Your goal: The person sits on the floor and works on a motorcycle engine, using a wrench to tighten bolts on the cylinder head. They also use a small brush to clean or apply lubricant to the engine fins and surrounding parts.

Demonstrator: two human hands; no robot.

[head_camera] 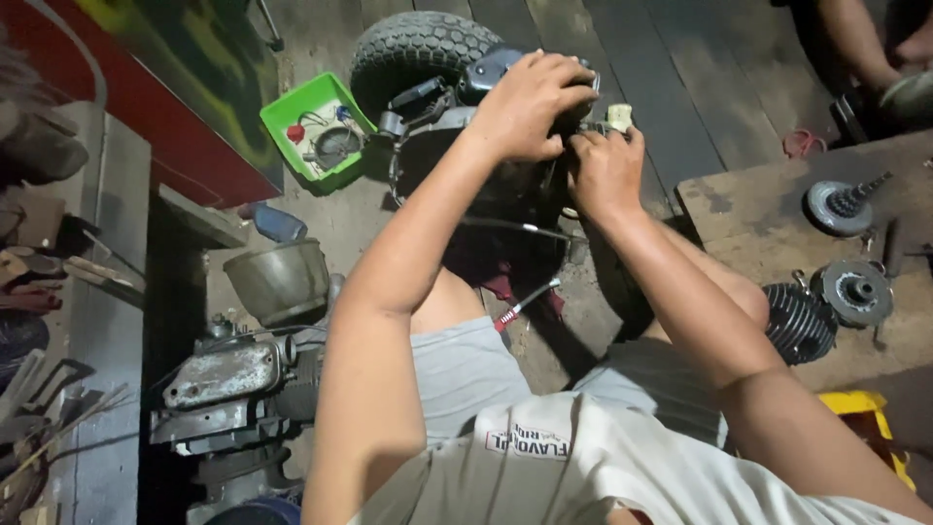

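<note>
Up close, the left hand (pixel 525 102) lies curled over the dark metal engine housing (pixel 457 146) beside the knobby black tyre (pixel 408 49), while the right hand (pixel 604 170) pinches a small cream plastic connector (pixel 619 117) between nearly closed fingers.

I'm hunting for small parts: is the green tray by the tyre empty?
No: the green tray beside the tyre holds several small parts, among them a round dark piece and a red one.
</note>
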